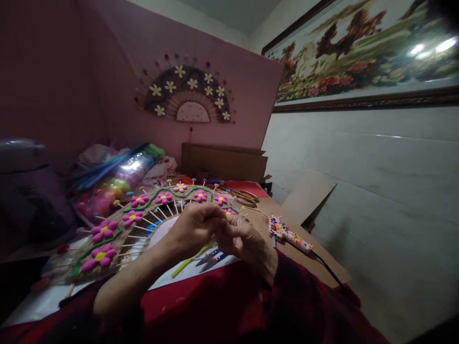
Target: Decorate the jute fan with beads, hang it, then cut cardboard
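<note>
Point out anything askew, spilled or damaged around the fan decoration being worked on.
Nothing is clearly damaged or spilled. The fan decoration lies flat under both hands. A loose green pipe cleaner and small snips lie beside it, and the patterned glue gun rests on cardboard.

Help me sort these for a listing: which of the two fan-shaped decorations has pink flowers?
The fan decoration lying on the table under the hands has pink flowers with yellow centres. The fan on the wall has white flowers.

Dim, pink-tinted view; glare on the framed painting (362, 52), dark, distorted corners.
</note>
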Demonstrator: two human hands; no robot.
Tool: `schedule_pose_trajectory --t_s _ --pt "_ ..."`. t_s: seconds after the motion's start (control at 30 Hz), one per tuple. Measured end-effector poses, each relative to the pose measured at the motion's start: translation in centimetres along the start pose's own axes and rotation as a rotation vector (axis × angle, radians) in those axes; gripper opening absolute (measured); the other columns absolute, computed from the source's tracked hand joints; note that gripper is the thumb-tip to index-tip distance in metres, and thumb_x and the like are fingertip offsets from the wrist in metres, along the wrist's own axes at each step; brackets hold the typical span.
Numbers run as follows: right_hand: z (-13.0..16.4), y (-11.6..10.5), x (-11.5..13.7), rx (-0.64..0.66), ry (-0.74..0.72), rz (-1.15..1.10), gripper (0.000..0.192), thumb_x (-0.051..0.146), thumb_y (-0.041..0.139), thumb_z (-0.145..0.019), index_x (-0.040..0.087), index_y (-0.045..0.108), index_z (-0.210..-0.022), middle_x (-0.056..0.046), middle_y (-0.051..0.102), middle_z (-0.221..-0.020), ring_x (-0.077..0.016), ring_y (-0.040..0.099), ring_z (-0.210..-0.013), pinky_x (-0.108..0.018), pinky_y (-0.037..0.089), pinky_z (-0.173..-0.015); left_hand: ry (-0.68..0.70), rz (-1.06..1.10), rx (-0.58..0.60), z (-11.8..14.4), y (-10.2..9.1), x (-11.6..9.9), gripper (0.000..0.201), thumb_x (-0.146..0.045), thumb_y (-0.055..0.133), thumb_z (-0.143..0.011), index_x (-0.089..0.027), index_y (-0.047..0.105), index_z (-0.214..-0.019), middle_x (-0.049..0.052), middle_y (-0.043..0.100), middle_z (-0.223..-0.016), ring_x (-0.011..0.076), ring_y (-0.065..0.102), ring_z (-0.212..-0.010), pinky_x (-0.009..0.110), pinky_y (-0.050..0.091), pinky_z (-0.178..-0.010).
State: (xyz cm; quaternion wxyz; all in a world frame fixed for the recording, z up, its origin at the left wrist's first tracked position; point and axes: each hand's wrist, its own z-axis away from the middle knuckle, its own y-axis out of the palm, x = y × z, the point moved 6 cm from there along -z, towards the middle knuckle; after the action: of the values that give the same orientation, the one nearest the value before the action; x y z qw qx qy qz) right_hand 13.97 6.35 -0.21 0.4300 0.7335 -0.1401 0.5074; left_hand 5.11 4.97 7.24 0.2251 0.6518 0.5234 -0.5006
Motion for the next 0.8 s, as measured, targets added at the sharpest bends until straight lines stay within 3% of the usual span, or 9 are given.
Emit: schedule_pose_trajectory --t_s 0.2,0.37,0.53,0.63,0.8 --pt "0.4 0.8 -0.8 0.129 0.138 -0.103 0.031 0.039 0.074 -0.068 0.015 0.053 -0.070 0.006 0.040 -0.051 -0.0037 0.025 -0.041 -0.014 0.013 -0.031 -0.013 0.102 -0.109 1.2 -0.5 2.3 0.006 -0.019 0.063 -0.072 -0.015 0.067 -0.073 0.001 0.062 -0.059 0.0093 0.052 -0.051 0.018 0.040 -0.046" --pt "0.8 0.9 -1.6 0.248 0.212 -0.119 0.033 0.044 0.058 -0.081 0.018 0.047 -0.064 0.006 0.043 -0.043 -0.0047 0.024 -0.034 -0.013 0.012 -0.029 0.002 0.081 -0.134 1.5 -0.9 2.4 0.007 -0.019 0.062 -0.073 -0.016 0.068 -0.073 0.002 0.065 -0.063 0.0107 0.056 -0.055 0.018 0.041 -0.047" --pt "0.9 1.1 -2.0 0.294 0.213 -0.132 0.039 0.045 0.045 -0.085 0.019 0.043 -0.057 0.004 0.044 -0.035 -0.0086 0.035 -0.032 -0.016 0.021 -0.031 0.119 -0.142 -0.133 1.7 -1.1 1.5 0.013 -0.017 0.057 -0.079 -0.016 0.069 -0.075 0.002 0.067 -0.063 0.0111 0.059 -0.057 0.020 0.044 -0.054" --pt "1.1 1.8 -1.7 0.315 0.203 -0.136 0.047 0.047 0.039 -0.088 0.019 0.043 -0.051 0.004 0.043 -0.032 -0.0083 0.035 -0.028 -0.019 0.029 -0.035 0.256 -0.337 -0.202 1.9 -1.4 0.8 0.013 -0.016 0.057 -0.080 -0.018 0.070 -0.079 0.002 0.069 -0.067 0.0112 0.060 -0.059 0.020 0.045 -0.058" --pt "1.5 2.7 -1.6 0.391 0.243 -0.137 0.060 0.052 0.028 -0.092 0.019 0.043 -0.044 0.001 0.047 -0.030 -0.0082 0.036 -0.026 -0.019 0.030 -0.035 0.361 -0.455 -0.182 2.1 -1.0 1.0 0.012 -0.016 0.059 -0.081 -0.018 0.070 -0.086 0.002 0.072 -0.072 0.0115 0.063 -0.062 0.020 0.046 -0.059"
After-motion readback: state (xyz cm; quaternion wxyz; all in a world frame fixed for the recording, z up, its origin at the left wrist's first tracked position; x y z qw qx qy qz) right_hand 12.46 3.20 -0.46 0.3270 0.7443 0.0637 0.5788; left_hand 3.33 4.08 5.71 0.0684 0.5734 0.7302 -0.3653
